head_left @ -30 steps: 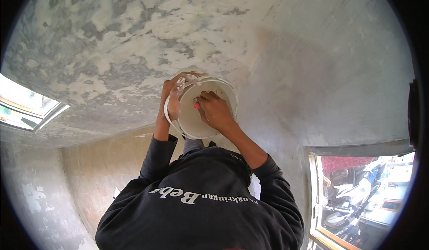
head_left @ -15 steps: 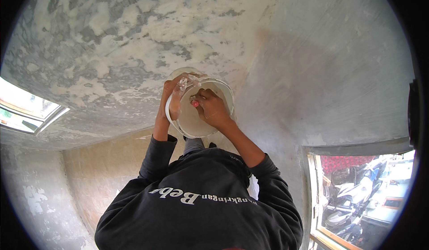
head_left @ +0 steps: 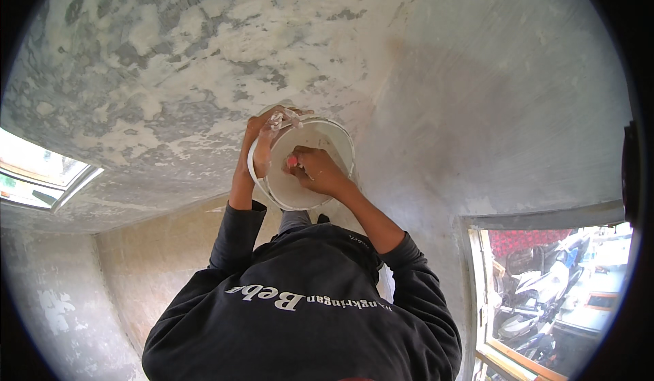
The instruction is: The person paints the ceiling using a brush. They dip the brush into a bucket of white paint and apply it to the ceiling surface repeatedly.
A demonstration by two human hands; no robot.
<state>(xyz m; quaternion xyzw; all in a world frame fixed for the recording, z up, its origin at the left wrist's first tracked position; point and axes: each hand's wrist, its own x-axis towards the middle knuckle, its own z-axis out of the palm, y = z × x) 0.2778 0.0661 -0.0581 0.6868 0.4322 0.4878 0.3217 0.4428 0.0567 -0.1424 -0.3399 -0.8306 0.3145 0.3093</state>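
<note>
A white bucket (head_left: 347, 144) with pale smears along its rim hangs in front of my body, its mouth facing me. My left hand (head_left: 262, 130) closes around its far-left rim, and whitish paste coats the fingers. The bucket's pale strap handle (head_left: 254, 166) loops down beside that wrist. Inside the mouth, my right hand (head_left: 317, 170) is closed around a tool with a red handle end (head_left: 292, 161). The rest of this tool is hidden by my fingers and the bucket.
Ahead rises a grey wall (head_left: 170, 61) with patchy whitish coating, meeting a smoother grey wall (head_left: 490, 108) on the right. A window opening (head_left: 477, 292) at the lower right shows parked motorcycles (head_left: 538, 285). Another window (head_left: 48, 170) is at the left.
My right hand has shifted slightly left and down inside the bucket, with the red handle end. The bucket and left hand have moved only a little left.
</note>
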